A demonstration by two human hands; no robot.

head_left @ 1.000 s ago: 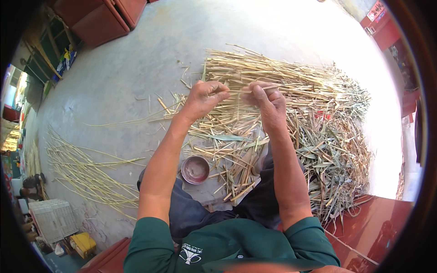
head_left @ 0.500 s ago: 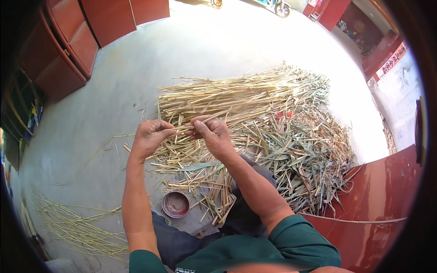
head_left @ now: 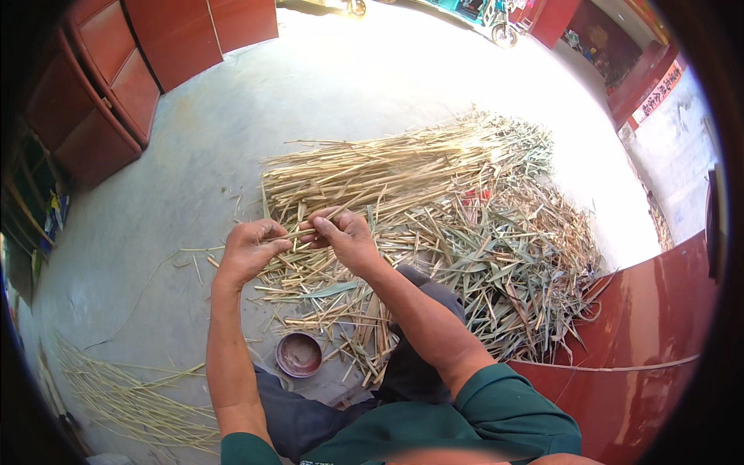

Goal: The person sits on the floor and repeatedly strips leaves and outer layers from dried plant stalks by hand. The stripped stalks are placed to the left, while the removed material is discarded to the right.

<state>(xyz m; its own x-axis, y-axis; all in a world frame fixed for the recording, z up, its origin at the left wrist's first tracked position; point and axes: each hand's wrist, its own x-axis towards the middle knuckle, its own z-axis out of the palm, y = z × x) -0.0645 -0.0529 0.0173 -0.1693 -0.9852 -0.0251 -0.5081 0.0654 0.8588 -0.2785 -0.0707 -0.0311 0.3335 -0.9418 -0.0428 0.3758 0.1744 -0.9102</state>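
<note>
Between my two hands runs a thin straw-coloured stalk (head_left: 295, 234), held roughly level above the near edge of a straw heap. My left hand (head_left: 254, 246) pinches one end, and a long thin strand trails from that side to the floor at the left. Thumb and fingers of my right hand (head_left: 341, 235) are closed on the other part of it. Beyond my hands lies a big bundle of long dry stalks (head_left: 372, 172), with leafy tops toward the right. Short cut pieces and dry leaves (head_left: 519, 263) are piled nearer, to the right.
A small dark-rimmed round bowl (head_left: 299, 355) stands on the floor before my legs. Thin greenish stalks (head_left: 143, 399) lie spread at the lower left. A red panel (head_left: 643, 318) borders the right side. Red cabinets (head_left: 101, 93) stand at the far left, and a parked vehicle (head_left: 496, 19) at the back.
My hands have drawn slightly closer together, with the stalk still between them. The left has shifted a little right and the right a little left. The whole view has tilted slightly.
</note>
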